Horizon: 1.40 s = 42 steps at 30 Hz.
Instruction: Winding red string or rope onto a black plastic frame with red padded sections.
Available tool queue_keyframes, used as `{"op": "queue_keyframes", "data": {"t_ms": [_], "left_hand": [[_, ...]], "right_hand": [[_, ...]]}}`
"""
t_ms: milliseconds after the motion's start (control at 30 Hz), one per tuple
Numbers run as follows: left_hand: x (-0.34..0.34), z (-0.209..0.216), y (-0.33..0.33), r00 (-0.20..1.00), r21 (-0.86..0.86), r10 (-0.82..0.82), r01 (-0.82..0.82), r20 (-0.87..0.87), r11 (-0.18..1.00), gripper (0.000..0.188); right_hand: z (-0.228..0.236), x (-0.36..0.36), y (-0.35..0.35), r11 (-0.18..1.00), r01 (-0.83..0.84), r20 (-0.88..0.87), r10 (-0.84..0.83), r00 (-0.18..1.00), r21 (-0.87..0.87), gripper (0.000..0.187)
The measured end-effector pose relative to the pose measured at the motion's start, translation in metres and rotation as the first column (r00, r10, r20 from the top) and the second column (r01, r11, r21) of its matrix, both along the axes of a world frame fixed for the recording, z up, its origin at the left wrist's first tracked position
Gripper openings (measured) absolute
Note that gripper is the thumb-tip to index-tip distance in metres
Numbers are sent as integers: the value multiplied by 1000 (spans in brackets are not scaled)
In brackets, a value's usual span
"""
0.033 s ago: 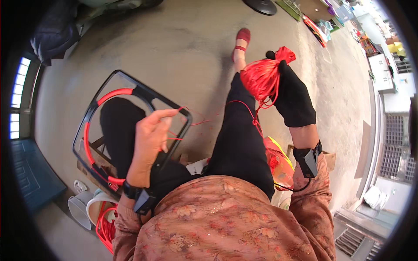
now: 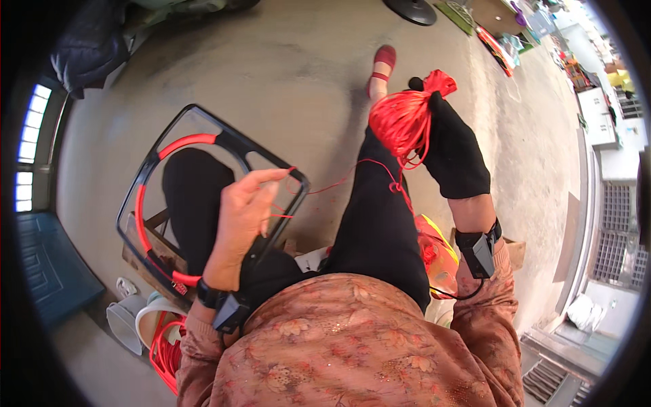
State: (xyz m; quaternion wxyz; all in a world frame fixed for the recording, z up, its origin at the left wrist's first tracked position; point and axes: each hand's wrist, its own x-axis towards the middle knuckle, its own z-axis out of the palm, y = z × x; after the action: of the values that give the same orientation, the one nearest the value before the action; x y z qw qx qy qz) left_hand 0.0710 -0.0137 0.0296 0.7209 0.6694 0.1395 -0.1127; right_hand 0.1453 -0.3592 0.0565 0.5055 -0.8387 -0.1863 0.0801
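My bare left hand (image 2: pixel 245 211) pinches a thin red cord (image 2: pixel 332 185) beside the right bar of a black frame (image 2: pixel 203 121). The frame has rounded corners and a curved red band (image 2: pixel 140 214) inside it, and it sits around my left knee. In my right hand (image 2: pixel 458 149), which wears a black glove, is a bundle of red cord (image 2: pixel 401 125), gathered at its top. Loose strands hang below the bundle. One strand runs across my right thigh toward my left hand, with a small knot or tangle near the thigh's edge.
A red and yellow bag (image 2: pixel 437 254) lies beside my right thigh. At lower left, a white bucket (image 2: pixel 150 319) holds more red cord (image 2: pixel 165 353), next to a grey bin (image 2: pixel 125 325). A dark round base (image 2: pixel 410 9) stands on the floor far ahead.
My left hand and the black frame have shifted slightly to the right. The cord bundle in my right hand has moved a little to the left.
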Motion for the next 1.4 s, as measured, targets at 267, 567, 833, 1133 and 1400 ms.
{"op": "queue_keyframes", "data": {"t_ms": [267, 567, 833, 1133, 1400], "left_hand": [[6, -5, -19, 979, 85, -109, 96, 171, 992, 28], [8, 1, -15, 994, -123, -103, 105, 20, 987, 24], [15, 3, -13, 999, -85, -11, 8, -35, 996, 22], [18, -6, -3, 996, -130, 87, -83, 23, 988, 21], [19, -10, 2, 984, -148, 165, -154, 69, 977, 18]], "right_hand": [[-24, -20, 82, 988, -108, -237, 132, 963, 114, 32], [-6, 8, 100, 834, 269, -425, -46, 904, 481, 18], [-27, 103, 31, 487, 617, -519, -336, 786, 618, 27], [-32, 101, -46, 591, 660, -308, -591, 745, 464, 27], [-19, 104, -115, 548, 719, -296, -667, 684, 427, 21]]}}
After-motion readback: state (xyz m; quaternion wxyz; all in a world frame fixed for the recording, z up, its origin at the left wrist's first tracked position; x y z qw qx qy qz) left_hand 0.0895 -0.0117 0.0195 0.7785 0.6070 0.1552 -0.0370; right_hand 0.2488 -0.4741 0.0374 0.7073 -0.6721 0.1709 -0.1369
